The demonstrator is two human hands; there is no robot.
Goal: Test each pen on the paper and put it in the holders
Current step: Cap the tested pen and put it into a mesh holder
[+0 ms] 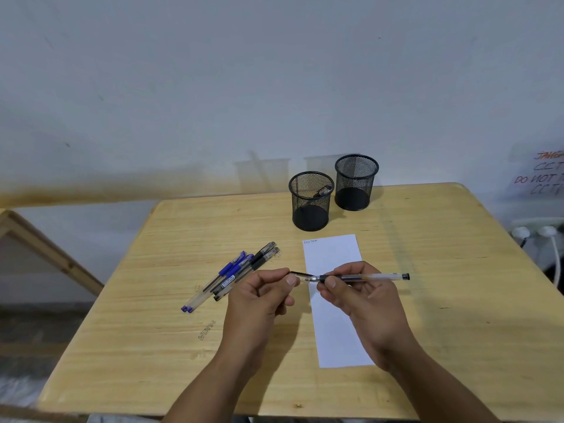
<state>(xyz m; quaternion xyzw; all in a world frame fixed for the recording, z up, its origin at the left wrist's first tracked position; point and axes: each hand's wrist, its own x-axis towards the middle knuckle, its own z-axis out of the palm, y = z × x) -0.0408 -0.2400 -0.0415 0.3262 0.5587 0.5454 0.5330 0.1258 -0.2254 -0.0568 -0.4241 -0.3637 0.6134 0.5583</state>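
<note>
Wall sign [546, 175], power strip [537, 228], second table [39, 242]

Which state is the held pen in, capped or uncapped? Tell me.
Uncapped. The pen, held by the right hand, shows its bare tip, and the left hand pinches the cap apart from it.

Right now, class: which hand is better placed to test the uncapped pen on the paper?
Right hand: it grips the pen just above the paper, nib exposed. The left hand only pinches the cap.
</note>
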